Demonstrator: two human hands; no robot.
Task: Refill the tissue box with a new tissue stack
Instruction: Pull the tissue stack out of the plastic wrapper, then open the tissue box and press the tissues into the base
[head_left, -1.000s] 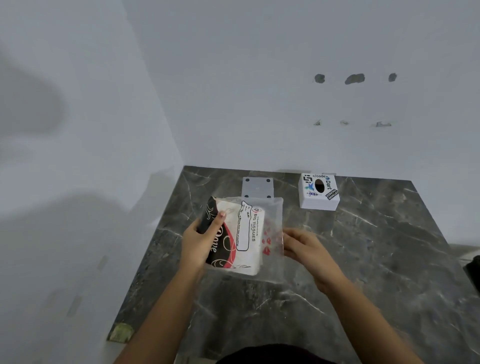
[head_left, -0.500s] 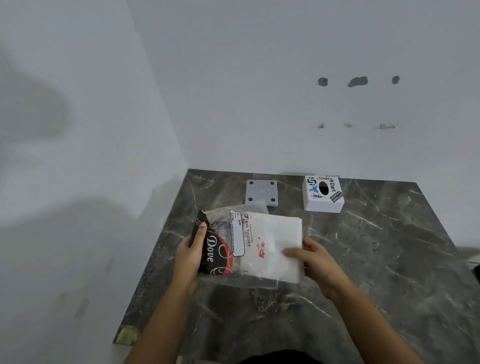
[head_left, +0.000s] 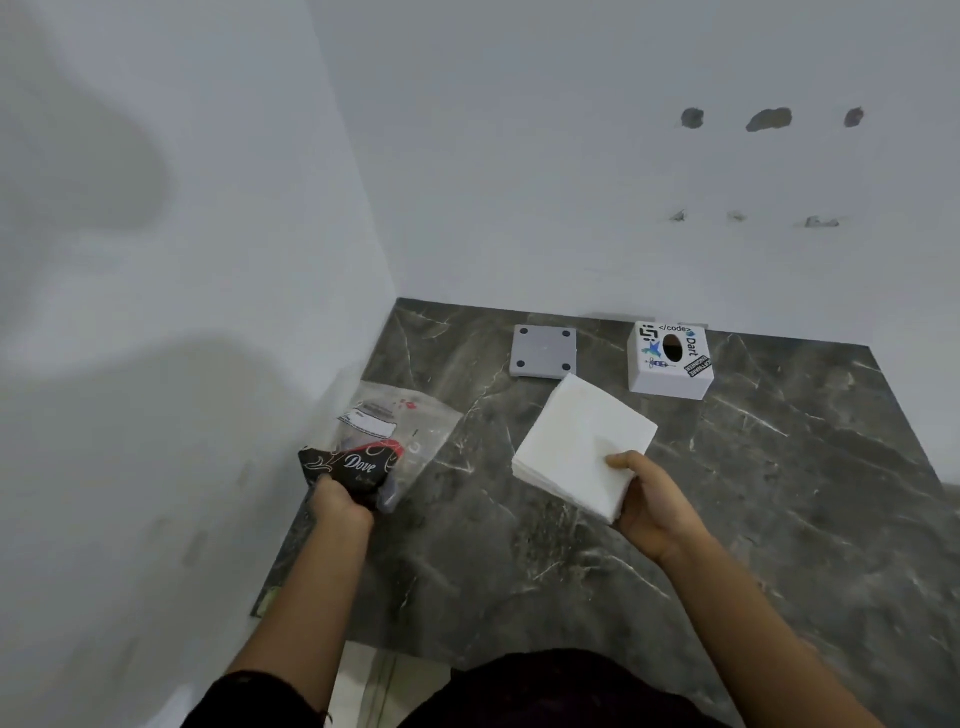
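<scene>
Right hand (head_left: 649, 499) is gripping the tissue stack (head_left: 582, 447) by its near corner, holding it just short of the tissue box (head_left: 670, 358), which is sitting ahead of that hand. Left hand (head_left: 340, 501), farther from the box, is clutching the wrapper (head_left: 384, 447).

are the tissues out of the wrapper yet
Out: the right hand holds the bare white tissue stack, apart from the plastic wrapper gripped by the left hand.

A plain indoor corner: white walls (head_left: 571, 156) with patched holes (head_left: 769, 119), dark marble counter (head_left: 779, 493).
</scene>
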